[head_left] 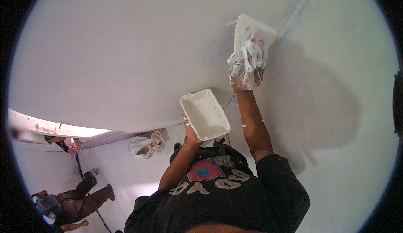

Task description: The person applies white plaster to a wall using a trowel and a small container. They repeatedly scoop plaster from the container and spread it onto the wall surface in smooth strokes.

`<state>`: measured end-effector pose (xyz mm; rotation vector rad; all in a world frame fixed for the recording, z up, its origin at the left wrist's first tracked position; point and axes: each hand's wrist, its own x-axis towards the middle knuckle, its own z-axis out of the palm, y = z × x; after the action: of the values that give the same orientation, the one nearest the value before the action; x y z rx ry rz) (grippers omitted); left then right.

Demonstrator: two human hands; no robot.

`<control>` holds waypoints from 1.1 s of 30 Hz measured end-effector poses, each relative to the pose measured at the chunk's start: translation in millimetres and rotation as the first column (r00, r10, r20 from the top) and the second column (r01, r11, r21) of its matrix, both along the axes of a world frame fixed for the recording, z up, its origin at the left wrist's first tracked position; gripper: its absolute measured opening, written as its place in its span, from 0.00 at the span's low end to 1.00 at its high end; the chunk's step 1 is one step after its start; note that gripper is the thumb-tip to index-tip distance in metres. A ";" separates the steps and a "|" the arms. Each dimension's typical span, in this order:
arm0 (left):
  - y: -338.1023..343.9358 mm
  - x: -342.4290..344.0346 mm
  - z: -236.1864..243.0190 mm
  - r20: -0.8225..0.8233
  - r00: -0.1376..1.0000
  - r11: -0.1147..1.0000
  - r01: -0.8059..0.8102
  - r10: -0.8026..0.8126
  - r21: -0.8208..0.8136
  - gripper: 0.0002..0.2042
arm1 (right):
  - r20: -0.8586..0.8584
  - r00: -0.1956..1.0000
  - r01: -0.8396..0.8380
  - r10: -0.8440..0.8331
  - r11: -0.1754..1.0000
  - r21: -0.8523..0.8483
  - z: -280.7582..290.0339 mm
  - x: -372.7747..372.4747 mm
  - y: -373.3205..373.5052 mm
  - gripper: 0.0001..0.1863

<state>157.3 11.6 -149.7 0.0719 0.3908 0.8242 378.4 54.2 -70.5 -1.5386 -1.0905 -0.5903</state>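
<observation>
My left hand (190, 131) is closed around the side of a white rectangular tub (184, 100), its fingers mostly hidden behind it. White paste coats the tub's rim and inner walls. Farther up, my right hand (250, 71) is smeared with the same paste and closed on a wide, flat plastering blade (254, 29). The blade lies against or very near the pale wall (138, 56), beside the corner line; I cannot tell how firmly it touches. Ragged paste hangs off the blade's left edge.
A clear plastic bag (147, 145) lies on the floor by the wall's foot. At lower left a person in dark trousers (84, 201) stands apart from me. Another person's arm (74, 145) shows by a bright window opening (79, 131). A second wall (348, 157) rises at right.
</observation>
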 end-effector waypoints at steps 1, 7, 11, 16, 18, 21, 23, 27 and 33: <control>0.5 -0.2 2.7 0.155 0.988 1.000 0.022 -0.024 0.015 0.25 | 0.004 1.000 0.002 -0.002 1.000 -0.007 1.7 0.3 -1.0 0.17; 3.6 -3.0 12.9 -0.056 0.995 0.996 0.083 -0.082 0.017 0.26 | 0.076 0.997 -0.021 0.026 0.998 -0.065 5.2 -9.0 0.8 0.18; 3.4 -4.9 8.7 -0.042 0.995 0.996 0.091 -0.090 0.023 0.27 | 0.157 0.985 -0.053 0.065 0.995 -0.084 8.3 -24.2 9.0 0.18; 0.7 -7.5 21.2 0.011 0.991 0.985 0.133 -0.135 0.108 0.27 | 0.206 0.974 -0.083 0.099 0.993 -0.084 20.9 -33.0 21.1 0.19; 0.5 -7.3 23.8 0.013 0.989 0.983 0.143 -0.146 0.116 0.27 | 0.206 0.971 -0.109 0.120 0.992 -0.066 28.4 -43.3 25.7 0.19; -1.5 -2.7 33.3 -0.014 0.991 0.985 0.130 -0.129 0.111 0.27 | 0.221 0.963 -0.159 0.157 0.987 -0.010 40.2 -48.6 26.4 0.20; -3.5 -0.2 42.0 -0.042 0.994 0.983 0.103 -0.098 0.152 0.28 | 0.159 0.964 -0.209 0.213 0.977 -0.045 36.2 -47.8 27.5 0.21; -1.6 -4.1 50.2 -0.066 0.993 0.987 0.107 -0.099 0.123 0.28 | 0.093 0.976 -0.185 0.198 0.974 -0.132 25.2 -65.0 25.4 0.22; -5.0 -9.8 51.1 0.049 0.982 0.980 0.176 -0.182 0.094 0.28 | 0.024 0.944 -0.317 0.330 0.923 -0.218 49.2 -62.7 5.9 0.22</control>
<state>147.5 6.6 -98.6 0.1639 0.2889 0.6639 315.7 60.1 -21.3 -1.4820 -1.4576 -0.3009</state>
